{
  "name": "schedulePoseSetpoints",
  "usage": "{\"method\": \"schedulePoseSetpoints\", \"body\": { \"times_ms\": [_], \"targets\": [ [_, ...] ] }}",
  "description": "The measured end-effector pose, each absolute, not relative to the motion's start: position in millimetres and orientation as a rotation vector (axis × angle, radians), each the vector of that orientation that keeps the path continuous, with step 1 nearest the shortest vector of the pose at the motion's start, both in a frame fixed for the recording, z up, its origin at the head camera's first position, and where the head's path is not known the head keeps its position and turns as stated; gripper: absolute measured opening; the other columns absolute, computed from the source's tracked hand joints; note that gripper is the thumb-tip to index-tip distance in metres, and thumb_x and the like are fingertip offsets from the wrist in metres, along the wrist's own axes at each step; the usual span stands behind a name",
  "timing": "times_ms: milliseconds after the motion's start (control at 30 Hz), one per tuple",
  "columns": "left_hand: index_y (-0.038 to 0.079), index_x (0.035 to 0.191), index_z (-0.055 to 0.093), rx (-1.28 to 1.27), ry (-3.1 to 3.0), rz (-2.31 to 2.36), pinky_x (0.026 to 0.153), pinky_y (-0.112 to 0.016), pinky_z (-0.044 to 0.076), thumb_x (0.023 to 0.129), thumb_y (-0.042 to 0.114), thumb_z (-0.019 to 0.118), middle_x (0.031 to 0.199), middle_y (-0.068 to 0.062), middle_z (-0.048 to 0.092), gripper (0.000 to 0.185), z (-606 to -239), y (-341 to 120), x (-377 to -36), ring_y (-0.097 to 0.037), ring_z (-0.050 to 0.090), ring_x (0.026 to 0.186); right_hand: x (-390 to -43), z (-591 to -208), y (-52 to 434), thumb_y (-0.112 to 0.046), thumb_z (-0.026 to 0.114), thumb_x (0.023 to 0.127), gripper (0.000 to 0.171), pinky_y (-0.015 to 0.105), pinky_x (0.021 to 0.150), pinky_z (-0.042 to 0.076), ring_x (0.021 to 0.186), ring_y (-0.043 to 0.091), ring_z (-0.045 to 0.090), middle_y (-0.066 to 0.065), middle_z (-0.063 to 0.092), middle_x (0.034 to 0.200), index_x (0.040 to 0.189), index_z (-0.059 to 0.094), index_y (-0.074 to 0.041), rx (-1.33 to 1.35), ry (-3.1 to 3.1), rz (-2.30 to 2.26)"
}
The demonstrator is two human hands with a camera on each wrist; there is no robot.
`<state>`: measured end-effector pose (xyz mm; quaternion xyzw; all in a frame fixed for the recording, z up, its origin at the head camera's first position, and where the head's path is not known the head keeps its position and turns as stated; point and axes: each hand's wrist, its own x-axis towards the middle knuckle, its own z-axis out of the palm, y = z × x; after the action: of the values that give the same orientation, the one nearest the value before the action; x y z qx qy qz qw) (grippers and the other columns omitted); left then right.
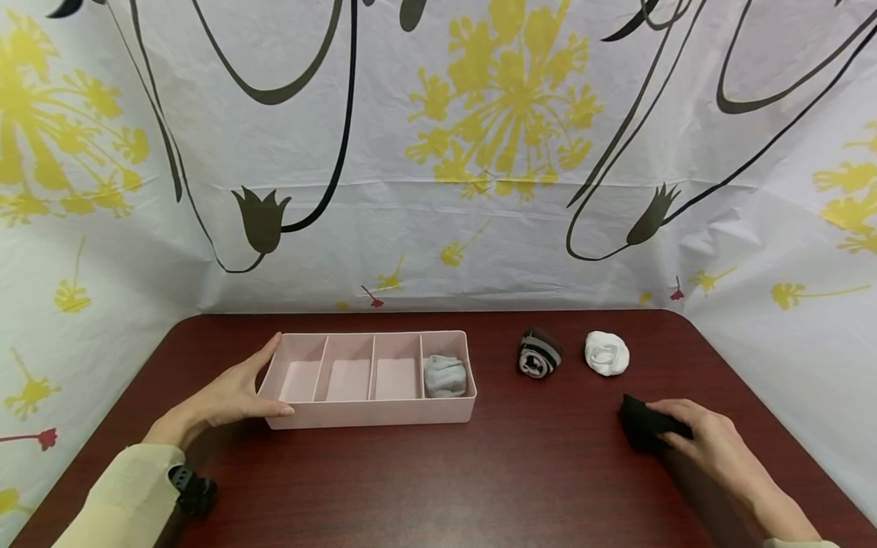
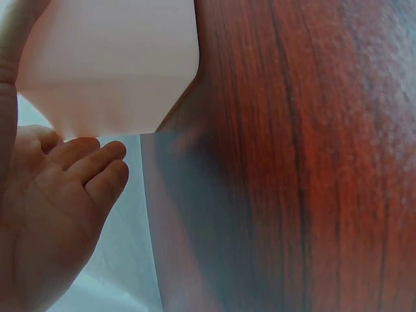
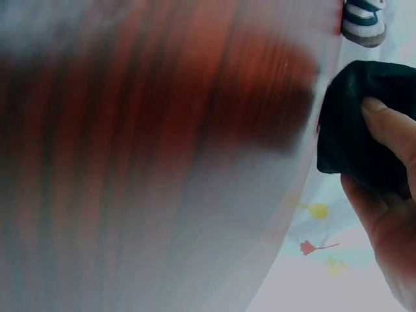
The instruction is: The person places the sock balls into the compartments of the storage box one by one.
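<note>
A long pale pink divided box stands on the table, with a rolled light grey sock in its rightmost compartment. My left hand grips the box's left end, thumb at the front and fingers round the back; the left wrist view shows the fingers against the box wall. At the right, my right hand pinches a bundled black sock between thumb and fingers, also seen up close in the right wrist view. Beyond it lie a rolled brown, grey and black striped sock and a rolled white sock.
The dark red-brown wooden table has rounded far corners. A white sheet with yellow flowers and dark stems hangs behind it and along both sides. A black watch-like band is on the left wrist, over a pale sleeve.
</note>
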<state>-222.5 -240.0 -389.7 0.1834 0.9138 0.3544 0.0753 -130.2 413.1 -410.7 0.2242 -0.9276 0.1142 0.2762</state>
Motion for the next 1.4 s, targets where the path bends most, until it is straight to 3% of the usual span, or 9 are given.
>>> {"method": "schedulePoseSetpoints", "body": {
  "times_ms": [433, 900, 967, 1167, 1267, 1400],
  "targets": [
    [0.008, 0.152, 0.0, 0.543, 2.739, 1.073, 0.1, -0.062, 0.029, 0.068, 0.037, 0.082, 0.153, -0.027, 0.013, 0.121, -389.5, -239.6, -222.0, -0.042, 0.026, 0.132, -139.0, -388.9, 371.5, 0.015, 0.078, 0.055, 0.056, 0.0, 0.081, 0.032, 0.104, -0.024, 0.039, 0.005, 0.065, 0.1, 0.106, 0.069, -0.008, 0.557, -2.433, 0.493],
    [0.008, 0.152, 0.001, 0.541, 2.746, 1.069, 0.099, -0.061, 0.03, 0.068, 0.038, 0.082, 0.153, -0.026, 0.015, 0.12, -389.0, -239.2, -220.9, -0.04, 0.028, 0.131, -175.1, -367.8, 281.2, 0.017, 0.075, 0.063, 0.049, 0.003, 0.084, 0.037, 0.104, -0.009, 0.051, 0.012, 0.067, 0.105, 0.107, 0.07, -0.005, 0.621, -2.296, 0.853],
    [0.007, 0.152, 0.001, 0.546, 2.746, 1.072, 0.099, -0.061, 0.03, 0.068, 0.038, 0.082, 0.153, -0.027, 0.015, 0.12, -389.5, -239.3, -221.1, -0.041, 0.028, 0.131, -179.3, -365.8, 265.7, 0.016, 0.076, 0.065, 0.048, 0.004, 0.086, 0.037, 0.105, -0.006, 0.052, 0.011, 0.068, 0.106, 0.108, 0.07, -0.005, 0.632, -2.285, 0.904],
    [0.007, 0.152, 0.001, 0.552, 2.743, 1.082, 0.1, -0.062, 0.029, 0.068, 0.038, 0.082, 0.152, -0.027, 0.015, 0.12, -391.0, -240.1, -221.7, -0.042, 0.026, 0.132, -191.2, -361.8, 222.5, 0.013, 0.075, 0.068, 0.047, 0.005, 0.085, 0.039, 0.103, 0.02, 0.06, 0.009, 0.067, 0.109, 0.11, 0.069, -0.006, 0.691, -2.299, 0.982],
    [0.006, 0.152, 0.001, 0.572, 2.752, 1.081, 0.101, -0.062, 0.028, 0.068, 0.038, 0.082, 0.152, -0.028, 0.015, 0.12, -392.0, -240.4, -222.5, -0.043, 0.025, 0.133, -196.6, -360.2, 204.8, 0.011, 0.074, 0.071, 0.043, 0.009, 0.085, 0.041, 0.103, 0.023, 0.061, 0.007, 0.067, 0.111, 0.11, 0.069, -0.006, 0.747, -2.317, 0.968],
    [0.006, 0.152, 0.002, 0.589, 2.756, 1.084, 0.101, -0.062, 0.028, 0.068, 0.037, 0.082, 0.152, -0.027, 0.015, 0.12, -393.2, -240.9, -223.1, -0.043, 0.025, 0.134, -201.4, -359.2, 184.6, 0.008, 0.072, 0.074, 0.04, 0.025, 0.085, 0.049, 0.105, 0.021, 0.062, 0.006, 0.066, 0.113, 0.112, 0.069, -0.006, 0.785, -2.353, 0.96]
  ]
}}
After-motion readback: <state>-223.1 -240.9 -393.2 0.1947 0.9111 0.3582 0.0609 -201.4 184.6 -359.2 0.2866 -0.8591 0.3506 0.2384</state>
